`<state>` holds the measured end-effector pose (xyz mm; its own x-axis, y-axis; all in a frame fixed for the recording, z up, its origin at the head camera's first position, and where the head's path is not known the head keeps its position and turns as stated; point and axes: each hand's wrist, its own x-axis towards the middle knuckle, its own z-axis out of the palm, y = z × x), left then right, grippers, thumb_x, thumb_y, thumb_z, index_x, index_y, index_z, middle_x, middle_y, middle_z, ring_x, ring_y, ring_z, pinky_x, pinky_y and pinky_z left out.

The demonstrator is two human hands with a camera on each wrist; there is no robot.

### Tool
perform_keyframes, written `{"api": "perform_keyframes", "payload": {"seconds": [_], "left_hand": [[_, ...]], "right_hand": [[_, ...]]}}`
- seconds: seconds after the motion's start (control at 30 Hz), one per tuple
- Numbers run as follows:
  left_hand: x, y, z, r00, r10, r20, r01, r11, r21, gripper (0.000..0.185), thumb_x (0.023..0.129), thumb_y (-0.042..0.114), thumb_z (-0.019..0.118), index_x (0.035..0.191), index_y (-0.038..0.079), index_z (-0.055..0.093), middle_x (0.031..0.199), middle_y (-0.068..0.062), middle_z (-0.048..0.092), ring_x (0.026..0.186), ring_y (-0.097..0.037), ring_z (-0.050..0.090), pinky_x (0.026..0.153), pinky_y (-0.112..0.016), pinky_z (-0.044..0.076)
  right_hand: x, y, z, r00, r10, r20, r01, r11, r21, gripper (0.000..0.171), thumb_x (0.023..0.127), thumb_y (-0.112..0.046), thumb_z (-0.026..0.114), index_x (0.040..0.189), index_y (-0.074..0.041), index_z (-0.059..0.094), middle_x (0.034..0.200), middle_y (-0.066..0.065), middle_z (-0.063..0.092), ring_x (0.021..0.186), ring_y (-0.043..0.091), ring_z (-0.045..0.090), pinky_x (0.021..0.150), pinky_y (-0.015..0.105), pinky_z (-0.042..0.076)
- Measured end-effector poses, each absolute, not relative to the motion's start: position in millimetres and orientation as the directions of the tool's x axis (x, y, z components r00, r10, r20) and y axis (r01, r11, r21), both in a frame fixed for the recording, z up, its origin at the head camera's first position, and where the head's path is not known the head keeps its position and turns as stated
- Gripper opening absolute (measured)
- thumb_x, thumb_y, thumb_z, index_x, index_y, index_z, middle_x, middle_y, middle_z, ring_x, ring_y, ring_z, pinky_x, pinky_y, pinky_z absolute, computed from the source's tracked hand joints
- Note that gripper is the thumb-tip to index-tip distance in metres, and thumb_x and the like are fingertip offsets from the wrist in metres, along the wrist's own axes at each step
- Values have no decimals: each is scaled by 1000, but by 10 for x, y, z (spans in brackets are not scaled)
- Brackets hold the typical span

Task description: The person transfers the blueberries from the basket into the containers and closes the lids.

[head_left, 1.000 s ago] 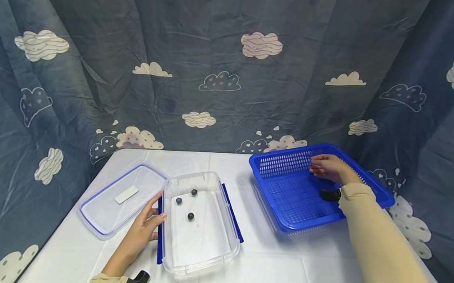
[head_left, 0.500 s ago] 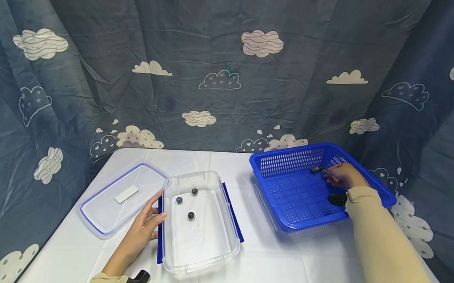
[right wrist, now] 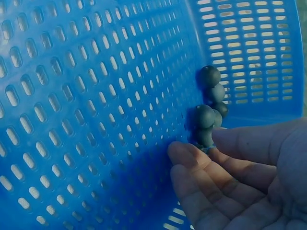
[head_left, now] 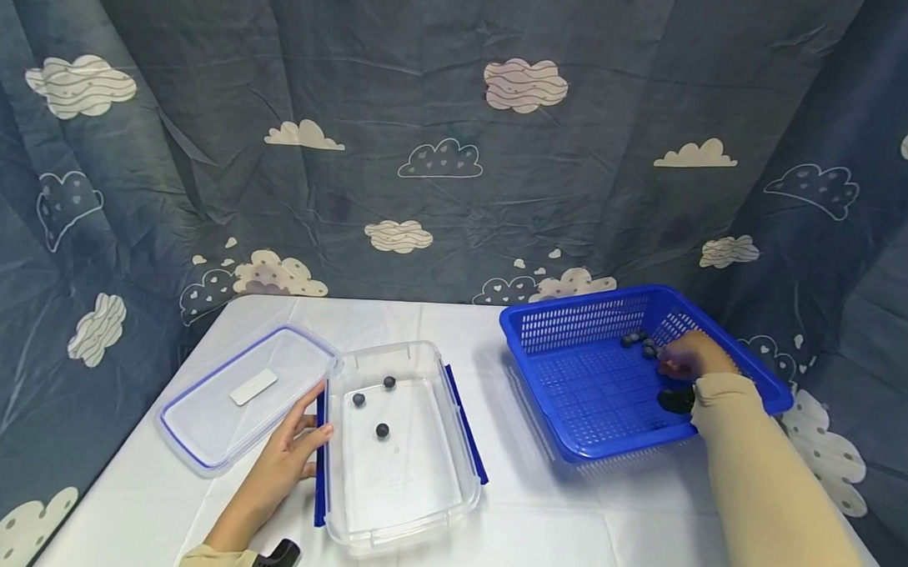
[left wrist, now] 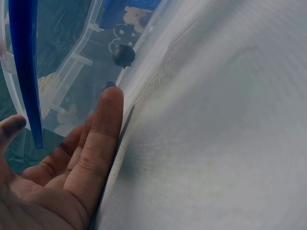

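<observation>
My left hand (head_left: pixel 286 461) rests at the left side of a clear plastic food container (head_left: pixel 408 515), its fingers fairly straight beside the blue side latch (left wrist: pixel 24 72). Inside the container lie three dark blueberries, one of them (head_left: pixel 382 431) nearest the middle. Over at the right, my right hand (head_left: pixel 693 356) reaches down into a blue plastic basket (head_left: pixel 570 396). Several blueberries (right wrist: pixel 204 116) sit clustered at the basket's far wall. Thumb and fingertips (right wrist: pixel 180 153) of the right hand are around the nearest berry; whether they grip it is unclear.
A clear lid (head_left: pixel 193 433) with a blue seal and a white label (head_left: pixel 253 388) lies left of the container. White cloth covers the table (head_left: pixel 535 537). A dark curtain (head_left: pixel 446 83) with cloud prints hangs behind and at both sides.
My right hand has lowered into the basket and shifted slightly right, to the blueberries, which have come into sight beside it. The left hand and the container have stayed in place.
</observation>
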<state>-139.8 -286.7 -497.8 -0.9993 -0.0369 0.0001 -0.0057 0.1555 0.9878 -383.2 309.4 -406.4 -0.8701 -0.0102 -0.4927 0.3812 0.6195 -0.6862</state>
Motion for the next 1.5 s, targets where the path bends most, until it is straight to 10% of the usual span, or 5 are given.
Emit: {"api": "perform_keyframes", "payload": {"seconds": [1.5], "left_hand": [[-1401,-2855,-4956,-999,-36,7,2,147,989,69,110,21,61,171,30,29,136,-29,54,102,-18,69,75,-37,67]], "right_hand": [[-3807,3082,-4122,-898,-51,-436,292,673,-680,18,105,-10,68,111,6,74,88,1,75,86,19,71,85,35,65]]}}
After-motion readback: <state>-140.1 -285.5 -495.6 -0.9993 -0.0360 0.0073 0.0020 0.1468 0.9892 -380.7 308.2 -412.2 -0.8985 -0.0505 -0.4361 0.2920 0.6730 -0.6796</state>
